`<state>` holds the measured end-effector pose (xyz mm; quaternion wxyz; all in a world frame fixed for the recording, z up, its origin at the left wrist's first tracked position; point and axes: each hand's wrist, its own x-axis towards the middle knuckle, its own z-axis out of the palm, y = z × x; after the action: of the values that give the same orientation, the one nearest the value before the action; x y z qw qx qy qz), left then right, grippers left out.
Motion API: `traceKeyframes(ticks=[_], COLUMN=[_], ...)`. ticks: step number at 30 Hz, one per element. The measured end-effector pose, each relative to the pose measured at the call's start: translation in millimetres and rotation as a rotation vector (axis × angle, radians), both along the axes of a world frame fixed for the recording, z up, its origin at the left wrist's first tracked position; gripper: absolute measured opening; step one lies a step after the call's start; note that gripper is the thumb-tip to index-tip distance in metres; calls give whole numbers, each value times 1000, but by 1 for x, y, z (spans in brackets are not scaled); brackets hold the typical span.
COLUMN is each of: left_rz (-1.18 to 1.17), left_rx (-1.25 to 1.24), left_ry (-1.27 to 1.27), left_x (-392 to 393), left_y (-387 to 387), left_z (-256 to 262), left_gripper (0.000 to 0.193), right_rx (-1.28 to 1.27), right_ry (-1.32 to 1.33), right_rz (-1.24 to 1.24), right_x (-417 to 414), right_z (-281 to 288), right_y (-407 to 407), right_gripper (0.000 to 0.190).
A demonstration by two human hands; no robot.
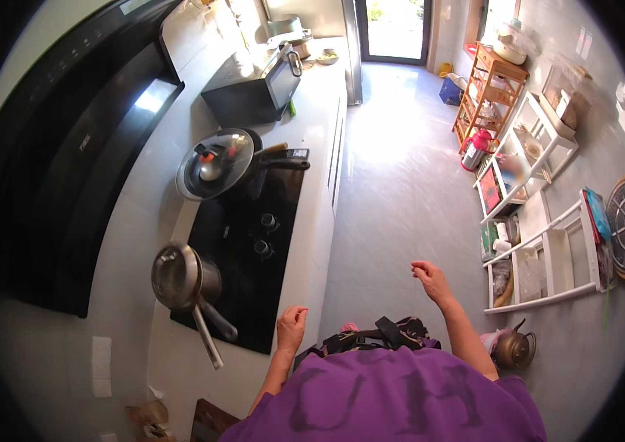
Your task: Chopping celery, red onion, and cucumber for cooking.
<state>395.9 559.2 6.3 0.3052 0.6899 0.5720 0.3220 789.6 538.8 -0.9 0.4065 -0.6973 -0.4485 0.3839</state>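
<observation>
My left hand (292, 327) is loosely curled over the front edge of the white countertop (304, 243), close to the black glass gas hob (241, 276); nothing shows in it. My right hand (430, 280) hangs over the grey floor with bent fingers, slightly apart, and no object in it. A steel saucepan (212, 279) stands on the near burner, with a second lidded or upturned pan (175, 276) tilted on top, their handles pointing towards me. On the far burner sits a wok with a dark handle (287, 164), under a tilted glass lid (218, 163).
A black range hood (75, 149) overhangs the hob. Farther along the counter stands a black microwave-like box (252, 91). White shelving (544, 295), a wooden rack (489, 88), a red thermos flask (476, 149) and a brass-coloured kettle (515, 349) line the right wall. A glass door (395, 30) lies ahead.
</observation>
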Motion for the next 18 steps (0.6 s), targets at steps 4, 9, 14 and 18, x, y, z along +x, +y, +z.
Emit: traceKeyframes(ticks=[4, 9, 14, 18], left_rz=[134, 368, 724, 962], left_rx=[-45, -33, -185, -266], left_ry=[-20, 25, -6, -107], left_x=[6, 1, 16, 58], left_y=[37, 48, 41, 36], left_z=[17, 5, -6, -16], left_gripper=[9, 10, 11, 12], right_rx=[61, 202, 386, 331], right_ry=[65, 5, -172, -256], right_rz=[143, 302, 413, 512], right_x=[-9, -13, -40, -69], right_z=[6, 5, 11, 6], right_y=[100, 261, 452, 587], right_gripper=[27, 27, 28, 36])
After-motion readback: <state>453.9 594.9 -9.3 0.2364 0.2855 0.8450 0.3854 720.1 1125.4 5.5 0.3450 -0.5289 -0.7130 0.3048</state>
